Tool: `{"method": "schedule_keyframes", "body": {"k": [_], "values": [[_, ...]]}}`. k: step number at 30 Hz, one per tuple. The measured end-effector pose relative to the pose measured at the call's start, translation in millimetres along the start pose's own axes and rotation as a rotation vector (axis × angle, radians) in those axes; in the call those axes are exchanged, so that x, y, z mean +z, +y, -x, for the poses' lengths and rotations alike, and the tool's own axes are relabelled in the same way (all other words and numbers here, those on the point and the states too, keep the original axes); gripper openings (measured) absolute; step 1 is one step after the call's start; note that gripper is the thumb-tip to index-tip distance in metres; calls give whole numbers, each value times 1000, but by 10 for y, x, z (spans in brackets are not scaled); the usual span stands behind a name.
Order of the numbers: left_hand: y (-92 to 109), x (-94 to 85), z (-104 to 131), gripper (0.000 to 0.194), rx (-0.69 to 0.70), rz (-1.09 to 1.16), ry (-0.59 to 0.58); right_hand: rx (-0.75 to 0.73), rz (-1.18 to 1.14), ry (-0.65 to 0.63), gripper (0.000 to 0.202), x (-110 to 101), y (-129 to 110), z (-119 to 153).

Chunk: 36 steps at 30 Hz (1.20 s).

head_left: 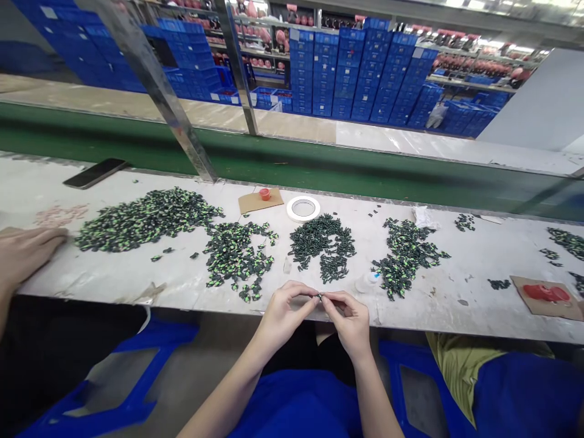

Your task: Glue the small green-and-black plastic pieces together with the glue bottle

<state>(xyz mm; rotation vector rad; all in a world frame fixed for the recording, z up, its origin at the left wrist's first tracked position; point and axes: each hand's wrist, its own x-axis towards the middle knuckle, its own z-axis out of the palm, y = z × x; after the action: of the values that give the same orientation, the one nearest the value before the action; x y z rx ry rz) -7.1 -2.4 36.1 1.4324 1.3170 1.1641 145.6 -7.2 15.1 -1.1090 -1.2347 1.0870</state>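
Small dark piece (320, 297), just below frame centre, and it's pinched by left hand (286, 309) and right hand (350, 319), both closed down to fine grips! Above, on the worktop (438, 304), dark pile (314, 240), then white tape roll (303, 219).

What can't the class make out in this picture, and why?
Head view:
Dark piece between left hand and right hand: too small, partly covered by fingertips.
Co-worker's hand: cut off by the left edge.
Far-right pile: cut off by the right edge.
Labels on blue crates: too small to read.
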Motion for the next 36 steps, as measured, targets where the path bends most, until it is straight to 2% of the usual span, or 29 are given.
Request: {"method": "schedule_keyframes", "body": {"k": [3, 7, 16, 20, 24, 30, 36], "values": [[70, -36, -2, 8, 33, -55, -41, 101, -49, -28, 27, -32, -56, 5], [166, -89, 12, 10, 77, -102, -78, 112, -74, -61, 36, -68, -129, 5], [116, -55, 72, 13, 165, -104, 1, 5, 18, -14, 29, -57, -155, 66], [99, -35, 69, 13, 155, -59, 6, -51, 94, -43, 25, -74, -183, 59], [112, -16, 66, 11, 139, -38, 2, -41, 102, -49, 24, -74, -194, 33], [125, -11, 103, 14, 131, -218, 42, -13, 66, -55, 29, -68, -195, 17], [170, -29, 85, 31, 142, -310, -48, -83, 151, -116, 32, -126, -253, -27]]}}
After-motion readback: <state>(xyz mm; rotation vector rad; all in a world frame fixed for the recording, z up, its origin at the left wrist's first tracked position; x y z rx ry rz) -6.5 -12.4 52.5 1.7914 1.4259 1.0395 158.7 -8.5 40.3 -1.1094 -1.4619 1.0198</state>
